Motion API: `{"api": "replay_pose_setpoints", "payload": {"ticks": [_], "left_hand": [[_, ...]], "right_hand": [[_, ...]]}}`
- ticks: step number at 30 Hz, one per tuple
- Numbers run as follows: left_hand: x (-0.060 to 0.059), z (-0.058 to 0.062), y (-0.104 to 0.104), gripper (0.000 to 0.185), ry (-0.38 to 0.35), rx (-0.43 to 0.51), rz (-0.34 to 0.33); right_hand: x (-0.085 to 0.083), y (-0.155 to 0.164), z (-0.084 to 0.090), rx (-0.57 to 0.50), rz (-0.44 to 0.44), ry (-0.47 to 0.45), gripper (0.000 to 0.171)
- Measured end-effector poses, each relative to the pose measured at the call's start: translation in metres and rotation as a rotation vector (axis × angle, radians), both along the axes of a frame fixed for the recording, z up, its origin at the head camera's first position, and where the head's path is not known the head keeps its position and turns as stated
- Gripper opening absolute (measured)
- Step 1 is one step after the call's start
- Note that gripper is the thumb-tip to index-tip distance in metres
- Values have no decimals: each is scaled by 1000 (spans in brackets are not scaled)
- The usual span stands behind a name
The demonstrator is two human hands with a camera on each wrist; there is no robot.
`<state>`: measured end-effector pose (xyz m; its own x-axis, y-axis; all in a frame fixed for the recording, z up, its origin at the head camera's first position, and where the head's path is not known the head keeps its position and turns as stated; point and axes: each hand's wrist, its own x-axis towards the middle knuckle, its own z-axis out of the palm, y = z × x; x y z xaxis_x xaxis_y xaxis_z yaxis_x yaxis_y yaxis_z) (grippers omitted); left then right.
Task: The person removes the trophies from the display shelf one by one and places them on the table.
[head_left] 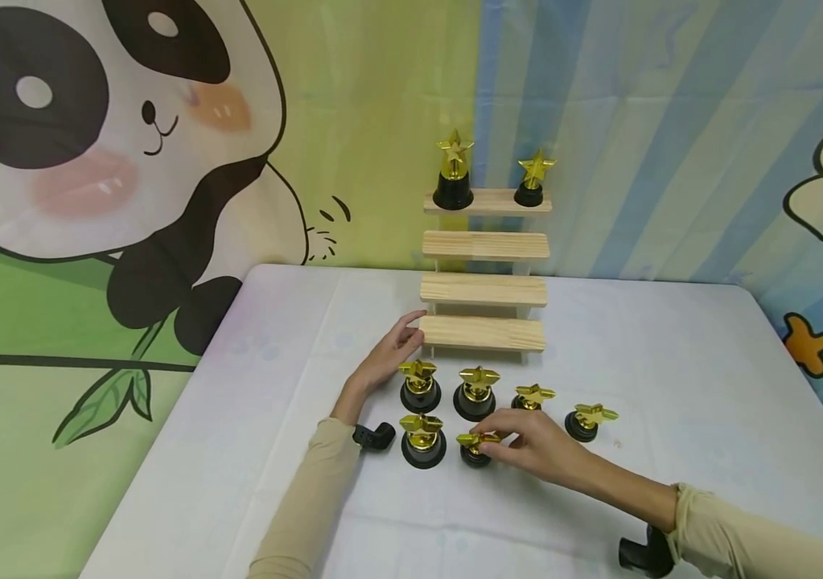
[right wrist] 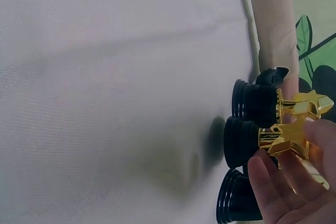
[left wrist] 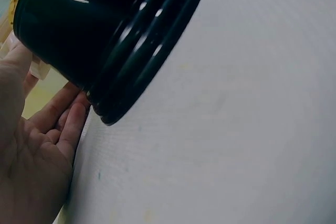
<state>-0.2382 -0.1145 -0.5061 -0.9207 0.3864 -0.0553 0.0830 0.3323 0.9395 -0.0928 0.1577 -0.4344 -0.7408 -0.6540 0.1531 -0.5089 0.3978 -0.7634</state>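
One small trophy [head_left: 474, 456], front row, pinched in my right hand [head_left: 532, 444]; desk [head_left: 527, 523] contact unclear. Left hand [head_left: 386, 354] loose at bottom shelf [head_left: 483, 333]. Likely pickup step; next wants straight lift, clear of larger trophy [head_left: 422, 449] alongside.

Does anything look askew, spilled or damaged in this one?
Nothing major. Both trophies on the top shelf stand upright, and none on the tablecloth lies toppled; the right hand pinches a small trophy. A faint spot near the rightmost trophy looks odd on pale cloth; stain or print, I cannot tell.
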Motion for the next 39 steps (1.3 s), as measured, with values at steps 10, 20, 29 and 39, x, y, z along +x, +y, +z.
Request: {"api": "replay_pose_setpoints", "payload": {"ticks": [10, 20, 29, 39], "left_hand": [[0, 2, 1, 50, -12, 11, -3], [-1, 3, 1, 51, -9, 10, -6], [1, 4, 2, 55, -36, 11, -24], [0, 4, 1, 52, -23, 2, -2]], "right_hand": [[0, 0, -8, 10, -12, 13, 18], [0, 0, -12, 20, -20, -13, 18], [-1, 1, -14, 49, -37, -49, 20], [-2, 1, -14, 35, -17, 7, 20]]}}
